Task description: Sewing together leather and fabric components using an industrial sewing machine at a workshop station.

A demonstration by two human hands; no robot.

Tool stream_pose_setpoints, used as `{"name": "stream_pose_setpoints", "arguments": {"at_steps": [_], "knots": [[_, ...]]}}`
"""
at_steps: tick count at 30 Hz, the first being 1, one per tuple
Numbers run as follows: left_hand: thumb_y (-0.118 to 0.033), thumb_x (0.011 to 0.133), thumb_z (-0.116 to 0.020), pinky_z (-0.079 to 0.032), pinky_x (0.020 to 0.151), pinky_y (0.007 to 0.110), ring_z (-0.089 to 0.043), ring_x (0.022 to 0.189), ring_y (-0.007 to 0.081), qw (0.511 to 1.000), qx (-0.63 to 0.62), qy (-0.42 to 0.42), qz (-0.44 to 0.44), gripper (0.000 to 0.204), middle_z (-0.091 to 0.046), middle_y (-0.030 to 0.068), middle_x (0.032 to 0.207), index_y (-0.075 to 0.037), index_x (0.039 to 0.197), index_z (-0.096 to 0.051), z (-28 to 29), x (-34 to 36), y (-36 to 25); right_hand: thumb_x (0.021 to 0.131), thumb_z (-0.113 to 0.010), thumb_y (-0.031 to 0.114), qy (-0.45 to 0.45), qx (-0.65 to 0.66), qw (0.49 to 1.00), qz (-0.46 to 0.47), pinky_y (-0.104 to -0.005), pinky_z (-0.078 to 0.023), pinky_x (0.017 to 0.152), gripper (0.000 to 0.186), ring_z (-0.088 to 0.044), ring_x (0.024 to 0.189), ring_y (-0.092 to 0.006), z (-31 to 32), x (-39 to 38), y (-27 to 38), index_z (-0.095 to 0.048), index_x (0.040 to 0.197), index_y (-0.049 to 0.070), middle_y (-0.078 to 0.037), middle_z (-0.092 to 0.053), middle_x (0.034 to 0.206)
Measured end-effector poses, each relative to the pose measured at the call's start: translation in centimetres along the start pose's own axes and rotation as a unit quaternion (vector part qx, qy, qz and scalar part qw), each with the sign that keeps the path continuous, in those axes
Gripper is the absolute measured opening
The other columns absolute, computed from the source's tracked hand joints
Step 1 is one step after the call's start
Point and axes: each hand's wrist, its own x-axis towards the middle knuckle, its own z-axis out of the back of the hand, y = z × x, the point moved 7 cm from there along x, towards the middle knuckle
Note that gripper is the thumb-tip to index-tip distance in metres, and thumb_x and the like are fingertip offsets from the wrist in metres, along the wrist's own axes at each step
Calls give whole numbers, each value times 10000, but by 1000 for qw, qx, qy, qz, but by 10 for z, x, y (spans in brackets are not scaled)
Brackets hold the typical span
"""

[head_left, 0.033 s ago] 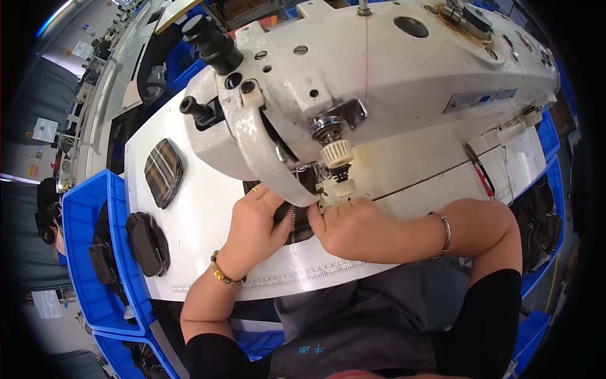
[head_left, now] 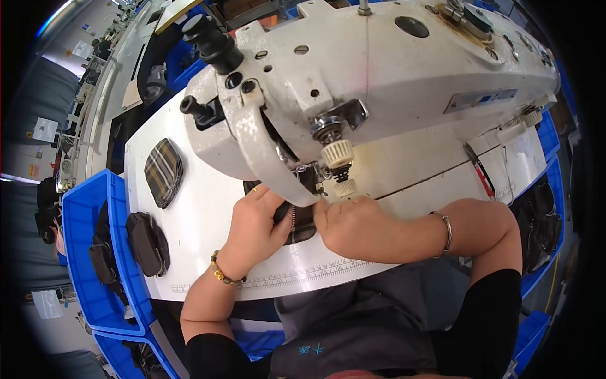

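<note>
A dark fabric pouch piece (head_left: pixel 302 233) with a metal zipper (head_left: pixel 293 216) and a plaid-looking lower edge lies under the head of a white sewing machine (head_left: pixel 404 69). My left hand (head_left: pixel 250 222) is closed on its left side, thumb beside the zipper and fingers reaching behind the machine's guard. At the right edge of the pouch piece, my right hand (head_left: pixel 353 225) is curled, its fingertips pressed in close by the presser foot area. The machine's guard hides the needle and part of the fabric.
Left on the white table (head_left: pixel 202 252) lie a plaid fabric piece (head_left: pixel 163 173) and a dark pouch (head_left: pixel 148 244). Blue bins (head_left: pixel 117 252) with dark pouches stand at the left, another bin at the right. A red-handled cutter (head_left: pixel 481 172) lies right. A ruler strip (head_left: pixel 303 276) runs along the front edge.
My right thumb and fingertips have shifted slightly to the right, baring a little more of the fabric. My left hand stays in place.
</note>
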Motion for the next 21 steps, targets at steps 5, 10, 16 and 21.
{"name": "stream_pose_setpoints", "arguments": {"at_steps": [5,10,16,21], "knots": [[122,728,-545,-507,829,351,-649,940,299,1000,-10,8,8,248,-679,147,987,18,946,-603,0,0,2,677,-603,166,184,-87,976,-73,-258,-402,406,379,-544,473,-126,-7,-13,-12,-670,905,-129,-101,-609,596],[123,750,-549,-509,809,335,-655,918,282,1000,-5,16,14,231,-683,135,973,17,947,-606,0,1,3,642,-602,154,101,-27,995,-8,-243,-374,389,350,-517,459,-113,12,-8,8,-669,875,-98,-92,-599,593],[89,795,-593,-501,729,305,-652,835,247,998,-55,11,36,166,-682,127,926,15,939,-630,-4,2,8,626,-593,132,-72,-14,995,69,-237,-373,362,267,-502,444,-103,7,0,16,-663,773,-80,-199,-651,706],[82,782,-612,-496,705,304,-645,799,247,998,-57,1,37,182,-673,119,884,6,945,-640,-2,1,6,599,-586,137,-103,4,992,72,-241,-389,361,245,-529,439,-124,2,1,13,-655,701,-75,-295,-663,788]]}}
